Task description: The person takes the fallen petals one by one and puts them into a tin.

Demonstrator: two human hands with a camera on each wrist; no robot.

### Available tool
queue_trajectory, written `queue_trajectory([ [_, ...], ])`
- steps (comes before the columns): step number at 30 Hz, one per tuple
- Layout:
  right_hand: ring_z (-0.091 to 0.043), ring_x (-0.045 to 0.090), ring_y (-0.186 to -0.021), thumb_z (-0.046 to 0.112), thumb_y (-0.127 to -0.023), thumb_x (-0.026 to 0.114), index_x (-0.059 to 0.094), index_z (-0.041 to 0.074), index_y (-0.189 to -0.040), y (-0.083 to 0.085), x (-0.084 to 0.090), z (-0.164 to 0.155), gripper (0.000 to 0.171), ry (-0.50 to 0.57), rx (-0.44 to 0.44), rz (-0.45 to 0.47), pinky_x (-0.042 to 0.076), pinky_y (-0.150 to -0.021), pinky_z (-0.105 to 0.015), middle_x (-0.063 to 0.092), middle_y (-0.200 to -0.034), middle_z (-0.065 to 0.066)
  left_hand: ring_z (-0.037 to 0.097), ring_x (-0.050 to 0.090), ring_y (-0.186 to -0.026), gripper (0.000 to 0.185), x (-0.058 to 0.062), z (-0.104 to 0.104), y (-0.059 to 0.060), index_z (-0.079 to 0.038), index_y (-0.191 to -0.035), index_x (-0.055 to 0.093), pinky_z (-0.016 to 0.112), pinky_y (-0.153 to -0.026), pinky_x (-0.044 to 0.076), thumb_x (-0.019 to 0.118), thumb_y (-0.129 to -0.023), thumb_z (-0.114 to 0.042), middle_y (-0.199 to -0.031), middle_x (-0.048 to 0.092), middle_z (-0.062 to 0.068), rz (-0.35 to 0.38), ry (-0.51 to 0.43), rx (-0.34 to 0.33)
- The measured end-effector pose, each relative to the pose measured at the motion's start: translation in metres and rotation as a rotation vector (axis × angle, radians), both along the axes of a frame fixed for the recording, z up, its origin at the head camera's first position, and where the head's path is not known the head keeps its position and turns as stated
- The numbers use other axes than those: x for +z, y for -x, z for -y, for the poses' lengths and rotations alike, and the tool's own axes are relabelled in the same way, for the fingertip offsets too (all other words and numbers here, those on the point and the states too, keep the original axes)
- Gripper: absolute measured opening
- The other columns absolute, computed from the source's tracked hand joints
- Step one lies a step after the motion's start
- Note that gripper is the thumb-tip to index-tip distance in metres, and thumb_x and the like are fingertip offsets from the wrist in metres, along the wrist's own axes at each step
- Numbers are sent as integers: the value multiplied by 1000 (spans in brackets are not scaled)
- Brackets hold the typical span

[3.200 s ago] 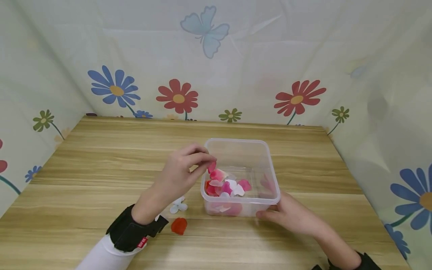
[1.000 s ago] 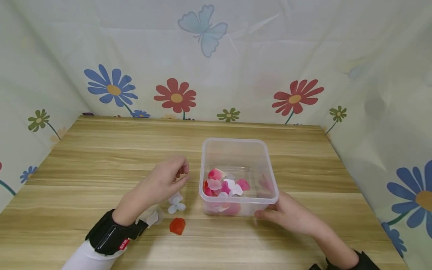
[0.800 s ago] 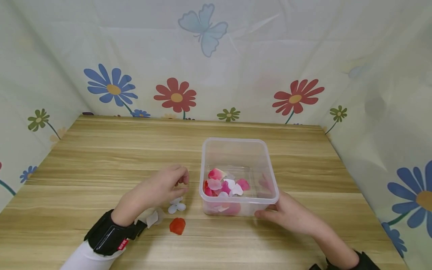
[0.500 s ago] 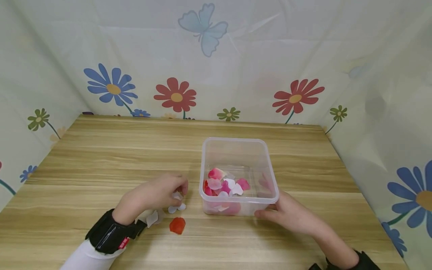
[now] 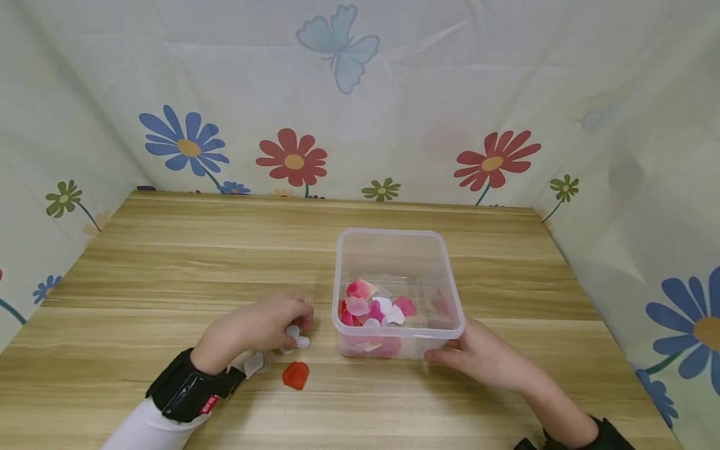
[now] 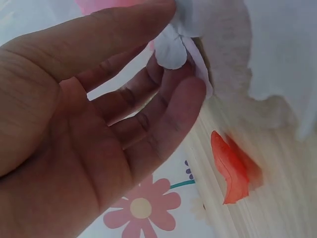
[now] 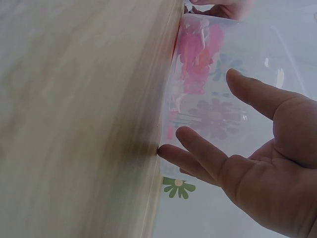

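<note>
White fabric flower petal, small and soft-edged: we find it on the wooden surface just left of the clear rectangular plastic container, pinched between the thumb and fingertips of our left hand. The left wrist view shows the thumb lying over the petal's top and the curled fingers under it.

Left hand: fingers curled together on the white petal, knuckles up, low over the surface; a black wrist strap and a white sleeve follow behind it.

Right hand: fingers straight and relaxed, spread against the near right corner of the container. In the right wrist view the fingertips touch the container wall at the surface; nothing is gripped.

Container: upright, no lid on it, holding a loose heap of pink, red and white petals toward its near left side.

Red-orange fabric petal: flat on the surface, near the left hand and in front of the white petal, apart from the container.

Second pale white petal: on the surface just beside the left wrist, partly hidden by it.

Backdrop: pale cloth printed with flowers and a blue butterfly, enclosing the surface on three sides.
</note>
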State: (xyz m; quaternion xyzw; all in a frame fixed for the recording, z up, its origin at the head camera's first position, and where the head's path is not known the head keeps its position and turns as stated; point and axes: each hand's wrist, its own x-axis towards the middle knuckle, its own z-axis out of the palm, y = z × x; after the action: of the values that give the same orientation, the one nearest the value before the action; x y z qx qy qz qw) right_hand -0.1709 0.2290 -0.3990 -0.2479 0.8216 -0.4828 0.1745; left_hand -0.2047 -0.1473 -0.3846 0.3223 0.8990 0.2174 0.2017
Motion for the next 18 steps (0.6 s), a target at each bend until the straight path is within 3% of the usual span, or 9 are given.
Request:
queue_trajectory([
  [9,-22,64,-117,10,-93,77,20,-6,-158,1,0,0,87,-6,2,-10,52,-97,-31,58,-137,-23,10,50,-69,26,-2,1,3,-13,-80,65,26,-64,46,77,-82,10,-73,55,-6,4,-57,-39],
  [18,-22,63,-117,9,-94,76,23,-2,-158,1,1,0,84,-3,11,-12,51,-98,-32,58,-137,-22,8,51,-69,23,1,2,2,-13,-82,70,26,-64,48,73,-84,10,-74,56,-10,4,-78,-39],
])
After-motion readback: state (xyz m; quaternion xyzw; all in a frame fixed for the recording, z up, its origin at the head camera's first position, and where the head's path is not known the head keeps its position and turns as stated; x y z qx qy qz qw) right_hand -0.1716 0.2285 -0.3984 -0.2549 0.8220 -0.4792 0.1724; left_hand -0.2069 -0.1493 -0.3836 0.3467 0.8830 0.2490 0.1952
